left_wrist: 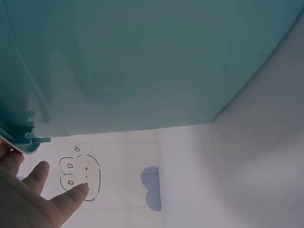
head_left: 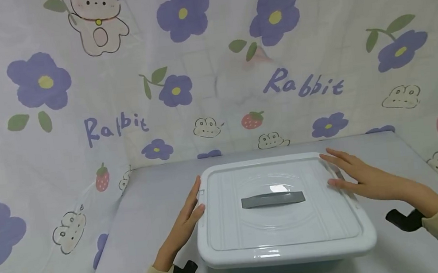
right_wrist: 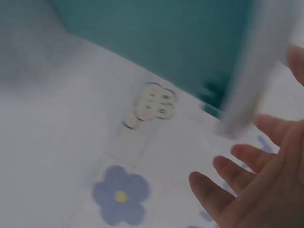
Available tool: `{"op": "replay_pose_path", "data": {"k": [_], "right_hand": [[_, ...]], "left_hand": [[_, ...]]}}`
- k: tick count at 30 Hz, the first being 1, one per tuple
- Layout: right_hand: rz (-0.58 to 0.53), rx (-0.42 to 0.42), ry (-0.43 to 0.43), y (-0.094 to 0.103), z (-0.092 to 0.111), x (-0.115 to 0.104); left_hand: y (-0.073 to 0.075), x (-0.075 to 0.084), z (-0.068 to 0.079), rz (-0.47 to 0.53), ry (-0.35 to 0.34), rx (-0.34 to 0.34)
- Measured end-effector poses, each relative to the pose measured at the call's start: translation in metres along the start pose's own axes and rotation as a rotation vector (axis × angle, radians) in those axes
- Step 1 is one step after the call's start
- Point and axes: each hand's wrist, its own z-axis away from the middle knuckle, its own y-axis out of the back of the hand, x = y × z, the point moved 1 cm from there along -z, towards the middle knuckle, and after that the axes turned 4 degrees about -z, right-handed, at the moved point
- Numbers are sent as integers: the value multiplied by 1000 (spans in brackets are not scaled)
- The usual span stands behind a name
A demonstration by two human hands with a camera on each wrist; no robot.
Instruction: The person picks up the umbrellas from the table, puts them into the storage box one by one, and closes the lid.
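A teal storage box (left_wrist: 142,66) stands on the table, covered by a white lid (head_left: 228,224) with a grey handle (head_left: 272,199) in its middle. My left hand (head_left: 184,222) lies along the lid's left edge, its fingers straight and spread, fingertips right at the rim. At the far right corner, my right hand (head_left: 361,177) reaches over the lid's edge with fingers extended and apart. In the right wrist view the fingers (right_wrist: 209,190) are spread just beside the white rim. The inside of the box is hidden under the lid.
The table (head_left: 150,206) has a pale grey-white cover. Behind it and at both sides hangs a white curtain (head_left: 219,65) printed with purple flowers, rabbits and strawberries. A black wrist mount (head_left: 185,271) sits by the left sleeve, another mount (head_left: 406,220) by the right.
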Motion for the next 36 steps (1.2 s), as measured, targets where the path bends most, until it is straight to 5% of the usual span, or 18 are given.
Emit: {"op": "replay_pose_path", "data": {"k": [6, 14, 28, 36], "right_hand": [[-174, 90, -13, -28, 0, 13], [-136, 159, -28, -37, 5, 13], [-252, 226, 37, -45, 1, 14], [-301, 278, 54, -50, -1, 17]], "left_hand": [[3, -1, 2, -6, 24, -9], [3, -28, 6, -71, 34, -31], [10, -22, 11, -115, 12, -26], [11, 9, 11, -148, 4, 17]]}}
